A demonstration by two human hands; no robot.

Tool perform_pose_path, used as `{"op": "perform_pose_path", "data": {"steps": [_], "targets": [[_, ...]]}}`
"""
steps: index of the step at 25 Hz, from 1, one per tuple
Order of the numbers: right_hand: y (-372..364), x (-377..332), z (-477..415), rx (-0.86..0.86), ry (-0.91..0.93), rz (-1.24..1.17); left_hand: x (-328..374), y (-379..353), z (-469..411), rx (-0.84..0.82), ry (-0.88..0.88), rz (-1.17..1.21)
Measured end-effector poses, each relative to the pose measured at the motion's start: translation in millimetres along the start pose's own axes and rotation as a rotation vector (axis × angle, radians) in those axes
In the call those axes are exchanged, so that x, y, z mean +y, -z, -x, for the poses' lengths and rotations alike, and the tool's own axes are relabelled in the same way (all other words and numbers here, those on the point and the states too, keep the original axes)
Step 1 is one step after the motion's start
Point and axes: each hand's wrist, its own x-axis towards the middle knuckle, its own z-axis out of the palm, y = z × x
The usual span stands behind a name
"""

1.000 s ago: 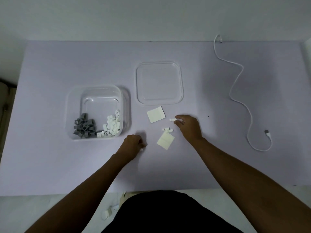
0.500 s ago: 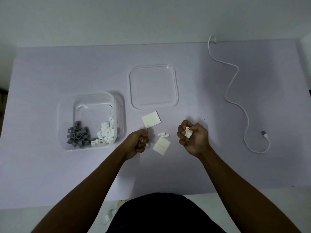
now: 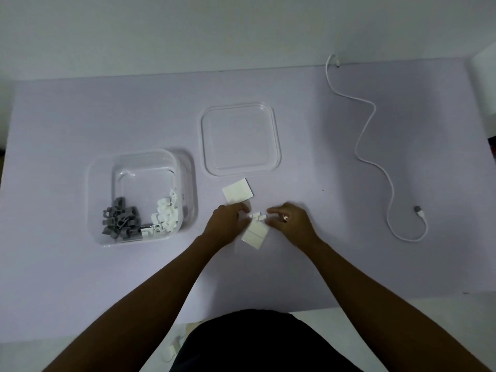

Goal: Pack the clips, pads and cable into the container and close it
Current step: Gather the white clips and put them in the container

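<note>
Head view: my right hand (image 3: 292, 224) curls round white clips (image 3: 285, 217), just beside loose clips (image 3: 257, 216) between my hands; whether my left hand (image 3: 228, 224) holds anything I cannot tell. Packed clips (image 3: 139, 221) lie in the container (image 3: 185, 167) leftward. Pads (image 3: 237, 194) by my fingers, cable (image 3: 418, 211) far right, lid (image 3: 240, 138) beyond: all yet to go.

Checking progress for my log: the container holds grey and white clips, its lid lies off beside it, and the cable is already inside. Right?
No: the head view shows the cable lying loose on the table, right of the lid, outside the container. The clips and lid are as stated.
</note>
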Motion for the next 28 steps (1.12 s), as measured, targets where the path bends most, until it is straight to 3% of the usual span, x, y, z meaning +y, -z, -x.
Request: {"op": "perform_pose_path", "data": {"steps": [11, 13, 16, 18, 20, 22, 25, 28], "targets": [[-12.7, 8.0, -3.0, 0.014, 0.13, 0.136, -5.9, -11.2, -3.6, 0.039, -0.155, -0.097], [-10.8, 3.2, -0.4, 0.009, -0.005, -0.031, -1.1, -6.6, 0.2, 0.021, -0.108, -0.029], [1.2, -16.6, 7.4, -0.063, -0.382, -0.688, 13.1, 11.4, 16.2, 0.053, -0.087, 0.129], [3.9, -35.6, 11.8, -0.18, -0.461, -1.058, 17.1, 33.4, 31.9, 0.135, -0.045, 0.282], [-3.1, -65.0, 12.7, -0.349, -0.424, -1.288, 10.6, 65.6, 47.5, 0.247, 0.035, 0.396], [-12.6, -102.6, 5.8, -0.463, -0.379, -1.39, -4.7, 102.0, 60.9, 0.335, 0.103, 0.412], [-30.8, -157.8, -17.5, -0.558, -0.309, -1.355, -48.6, 148.5, 74.4, 0.409, 0.261, 0.284], [-48.6, -204.3, -43.2, -0.558, -0.25, -1.276, -98.2, 180.9, 82.6, 0.394, 0.414, 0.168]]}}
